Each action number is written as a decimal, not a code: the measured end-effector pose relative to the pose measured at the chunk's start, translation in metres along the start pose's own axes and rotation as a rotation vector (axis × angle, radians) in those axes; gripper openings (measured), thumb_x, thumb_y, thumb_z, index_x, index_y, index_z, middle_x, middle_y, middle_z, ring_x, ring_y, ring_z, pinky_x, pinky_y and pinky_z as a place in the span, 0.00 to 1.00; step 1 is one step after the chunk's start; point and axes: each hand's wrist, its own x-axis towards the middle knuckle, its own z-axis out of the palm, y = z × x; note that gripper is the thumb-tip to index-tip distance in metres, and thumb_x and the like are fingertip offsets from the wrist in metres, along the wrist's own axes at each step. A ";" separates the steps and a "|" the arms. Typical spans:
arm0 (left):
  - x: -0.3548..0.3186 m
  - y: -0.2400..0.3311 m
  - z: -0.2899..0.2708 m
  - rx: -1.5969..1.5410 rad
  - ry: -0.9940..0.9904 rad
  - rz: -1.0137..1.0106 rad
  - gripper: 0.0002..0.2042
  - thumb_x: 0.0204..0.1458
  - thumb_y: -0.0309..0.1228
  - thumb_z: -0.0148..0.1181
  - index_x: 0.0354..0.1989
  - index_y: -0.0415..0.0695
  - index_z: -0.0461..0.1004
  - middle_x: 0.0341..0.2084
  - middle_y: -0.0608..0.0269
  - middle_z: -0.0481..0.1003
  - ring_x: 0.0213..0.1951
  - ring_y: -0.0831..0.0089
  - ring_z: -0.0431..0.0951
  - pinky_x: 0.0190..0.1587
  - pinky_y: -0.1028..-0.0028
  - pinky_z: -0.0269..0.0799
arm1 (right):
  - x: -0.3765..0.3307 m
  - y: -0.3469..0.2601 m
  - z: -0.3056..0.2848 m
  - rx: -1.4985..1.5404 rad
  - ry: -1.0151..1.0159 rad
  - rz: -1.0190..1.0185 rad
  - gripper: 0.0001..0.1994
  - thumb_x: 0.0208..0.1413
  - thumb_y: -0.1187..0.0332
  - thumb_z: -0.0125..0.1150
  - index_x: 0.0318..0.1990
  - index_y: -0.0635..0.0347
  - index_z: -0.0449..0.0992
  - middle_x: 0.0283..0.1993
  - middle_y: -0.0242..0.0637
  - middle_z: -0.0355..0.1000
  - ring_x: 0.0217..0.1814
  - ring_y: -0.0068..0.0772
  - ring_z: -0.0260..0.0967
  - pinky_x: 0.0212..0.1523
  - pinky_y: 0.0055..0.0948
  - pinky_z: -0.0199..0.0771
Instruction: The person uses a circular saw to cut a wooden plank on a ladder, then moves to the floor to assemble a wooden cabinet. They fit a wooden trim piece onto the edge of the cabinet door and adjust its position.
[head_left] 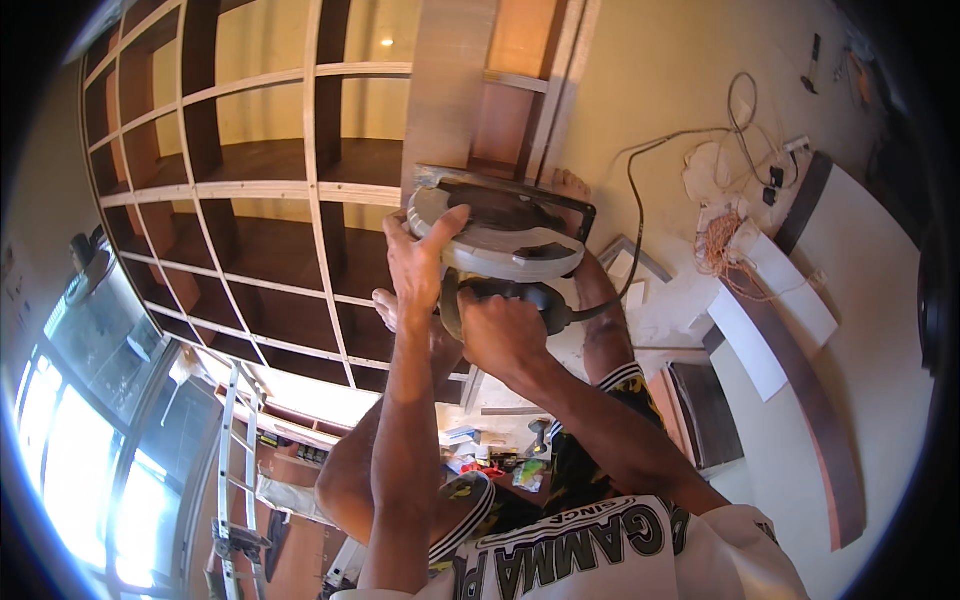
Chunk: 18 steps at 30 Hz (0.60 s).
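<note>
A grey and black circular saw (490,254) sits at the near end of a long brown board (450,85), its flat base against the board. My right hand (502,332) is closed around the saw's rear handle. My left hand (415,262) grips the saw's left side, thumb over the grey housing. A black cord (634,215) leaves the handle and runs to the far right. Blade and cutting edge are hidden under the housing. My bare feet are close to the board, one (386,307) left of the saw and one beyond it.
A large wooden grid frame (315,190) with open compartments lies at left. At right are cut panels (755,345), a bundle of orange cord (718,245) and a hammer (812,65). A stepladder (228,480) stands at lower left; a drill (540,435) lies near my legs.
</note>
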 end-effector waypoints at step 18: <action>0.050 -0.092 0.053 0.611 0.289 0.066 0.71 0.31 0.48 0.87 0.77 0.29 0.41 0.65 0.40 0.68 0.66 0.41 0.68 0.66 0.40 0.64 | -0.094 0.045 -0.081 -0.138 0.026 0.075 0.11 0.51 0.69 0.66 0.41 0.58 0.74 0.32 0.47 0.82 0.36 0.58 0.82 0.39 0.54 0.81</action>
